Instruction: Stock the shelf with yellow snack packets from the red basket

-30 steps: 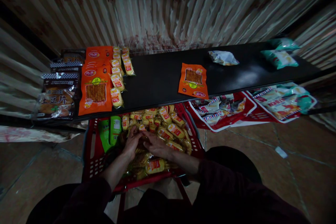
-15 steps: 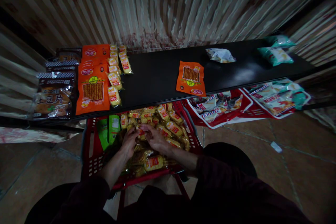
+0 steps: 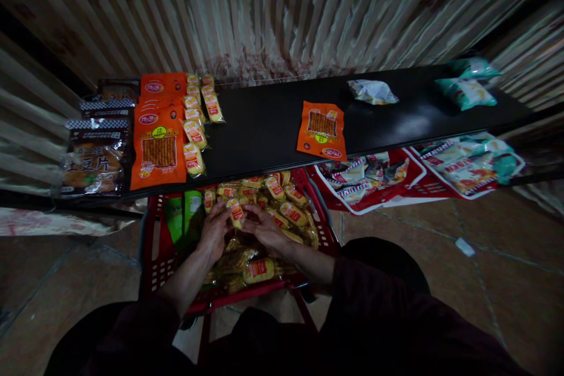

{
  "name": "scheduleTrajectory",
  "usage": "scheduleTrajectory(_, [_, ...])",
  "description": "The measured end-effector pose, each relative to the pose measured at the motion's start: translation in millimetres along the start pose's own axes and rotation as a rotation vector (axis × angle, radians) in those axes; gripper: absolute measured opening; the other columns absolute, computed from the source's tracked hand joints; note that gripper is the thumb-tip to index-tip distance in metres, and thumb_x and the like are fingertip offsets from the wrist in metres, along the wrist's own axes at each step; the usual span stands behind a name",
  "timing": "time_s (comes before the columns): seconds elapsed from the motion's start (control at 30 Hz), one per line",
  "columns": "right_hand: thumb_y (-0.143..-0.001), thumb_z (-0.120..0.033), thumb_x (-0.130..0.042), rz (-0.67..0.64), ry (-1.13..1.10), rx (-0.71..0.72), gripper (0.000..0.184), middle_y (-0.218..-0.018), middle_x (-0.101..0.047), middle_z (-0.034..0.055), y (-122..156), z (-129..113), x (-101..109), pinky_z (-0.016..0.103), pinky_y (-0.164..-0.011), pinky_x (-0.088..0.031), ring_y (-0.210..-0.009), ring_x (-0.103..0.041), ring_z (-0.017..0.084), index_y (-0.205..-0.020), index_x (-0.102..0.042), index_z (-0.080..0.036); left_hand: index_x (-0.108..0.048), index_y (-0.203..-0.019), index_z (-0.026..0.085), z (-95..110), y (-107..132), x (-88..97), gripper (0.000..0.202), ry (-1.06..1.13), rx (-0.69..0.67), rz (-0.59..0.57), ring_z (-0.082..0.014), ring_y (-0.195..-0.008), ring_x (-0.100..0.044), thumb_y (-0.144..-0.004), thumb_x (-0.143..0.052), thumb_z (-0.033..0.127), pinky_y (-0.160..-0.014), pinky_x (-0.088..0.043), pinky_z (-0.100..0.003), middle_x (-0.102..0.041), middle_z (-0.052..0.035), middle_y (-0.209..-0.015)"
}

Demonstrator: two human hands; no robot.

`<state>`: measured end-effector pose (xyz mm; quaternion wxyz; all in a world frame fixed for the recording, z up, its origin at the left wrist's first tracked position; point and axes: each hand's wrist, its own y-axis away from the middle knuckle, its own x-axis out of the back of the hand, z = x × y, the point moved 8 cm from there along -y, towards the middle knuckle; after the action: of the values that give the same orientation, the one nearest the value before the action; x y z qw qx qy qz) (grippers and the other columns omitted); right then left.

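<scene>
Between my two hands, over the red basket (image 3: 152, 264), is a small wrapped snack cake (image 3: 235, 211) in clear film with a red and yellow label. My left hand (image 3: 215, 230) grips its left side, and my right hand (image 3: 263, 226) has its fingers closed at its right side. Many similar wrapped cakes (image 3: 293, 214) fill the basket beneath. Green packets (image 3: 183, 217) stand in the basket's left part. On the black shelf (image 3: 259, 123) above, two rows of the same cakes (image 3: 192, 129) lie beside orange snack bags (image 3: 158, 144).
Dark potato-chip bags (image 3: 92, 155) line the shelf's left end. A single orange bag (image 3: 322, 131), a white packet (image 3: 372, 91) and teal bags (image 3: 467, 93) lie farther right. Red baskets of packets (image 3: 352, 173) sit under the shelf's right half. A pleated curtain (image 3: 264, 12) hangs behind.
The snack cake between my hands has been raised slightly and now shows its label upright. My fingers have shifted around its sides. The view has moved a little.
</scene>
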<state>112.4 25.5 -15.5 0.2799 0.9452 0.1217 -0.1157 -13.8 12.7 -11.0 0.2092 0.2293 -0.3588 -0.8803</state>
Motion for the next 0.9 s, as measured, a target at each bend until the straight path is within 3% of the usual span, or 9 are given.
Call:
scheduleTrajectory(0.27, [-0.059,-0.032,-0.077,-0.022,-0.072,-0.049,0.048,-0.094,-0.060,0.0008,2.4,-1.8,-1.0,0.033,-0.080,-0.051,-0.085,-0.059,0.015,-0.103,-0.061,-0.023,-0.057,-0.089,0.018,5.9,-1.0,1.3,0.035,-0.006,-0.040,-0.030,-0.0102,-0.063,-0.060,-0.060,-0.074,0.027,-0.057,-0.043,-0.021,-0.066,-0.0007,-0.077])
scheduleTrajectory(0.57, [-0.055,-0.030,-0.080,-0.017,-0.172,-0.087,0.056,-0.090,-0.054,-0.0015,4.1,-3.3,-0.9,0.037,-0.080,-0.054,-0.081,-0.059,0.013,-0.106,-0.059,-0.024,-0.057,-0.084,0.017,8.1,1.9,2.0,0.031,0.011,-0.047,0.016,-0.0111,-0.064,-0.060,-0.059,-0.075,0.024,-0.060,-0.045,-0.024,-0.065,-0.0014,-0.076])
scheduleTrajectory(0.7, [-0.057,-0.031,-0.078,-0.014,-0.081,-0.035,0.053,-0.090,-0.053,-0.0018,2.1,-4.9,0.9,0.035,-0.078,-0.053,-0.078,-0.058,0.012,-0.106,-0.058,-0.025,-0.056,-0.085,0.016,5.4,1.0,7.4,0.033,-0.031,-0.059,0.046,-0.0119,-0.063,-0.060,-0.060,-0.076,0.022,-0.063,-0.047,-0.026,-0.064,-0.0016,-0.073])
scheduleTrajectory(0.9, [-0.067,-0.022,-0.063,0.084,0.250,0.157,0.040,-0.099,-0.061,0.0021,-0.9,-15.6,8.6,0.033,-0.085,-0.047,-0.088,-0.058,0.016,-0.107,-0.058,-0.022,-0.055,-0.078,0.016,2.6,-0.1,9.4,0.031,-0.055,-0.103,0.052,-0.0115,-0.066,-0.059,-0.058,-0.078,0.022,-0.069,-0.050,-0.029,-0.061,-0.0004,-0.072])
